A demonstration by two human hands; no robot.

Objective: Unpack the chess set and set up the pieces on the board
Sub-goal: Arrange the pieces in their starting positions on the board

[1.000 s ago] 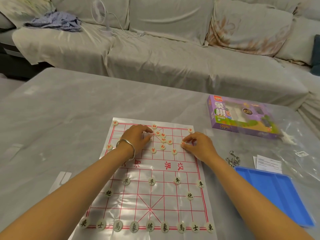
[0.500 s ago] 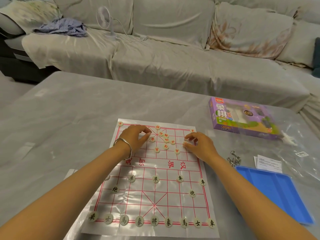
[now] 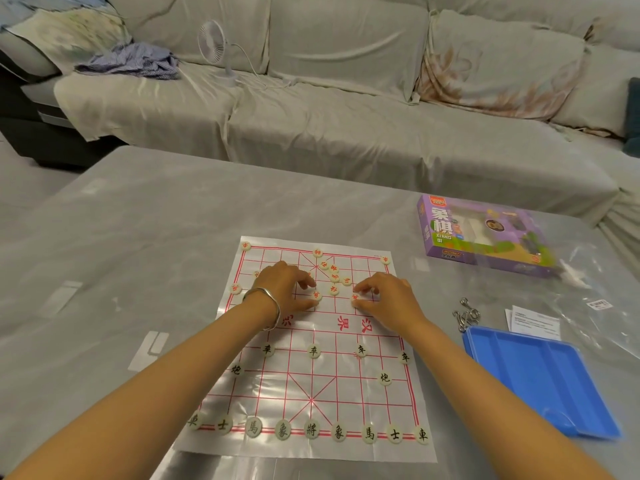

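Soft, even indoor light, white glare on the glossy board [image 3: 302,388], wide-angle bending at slightly blurred edges.

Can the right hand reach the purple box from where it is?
Probably yes: only bare table lies between the right hand and the purple box, though its fingers are pinching a red piece.

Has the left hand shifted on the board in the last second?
Yes. Against the chess board, the left hand has drawn back from the far row toward the person, nearer the board's middle.
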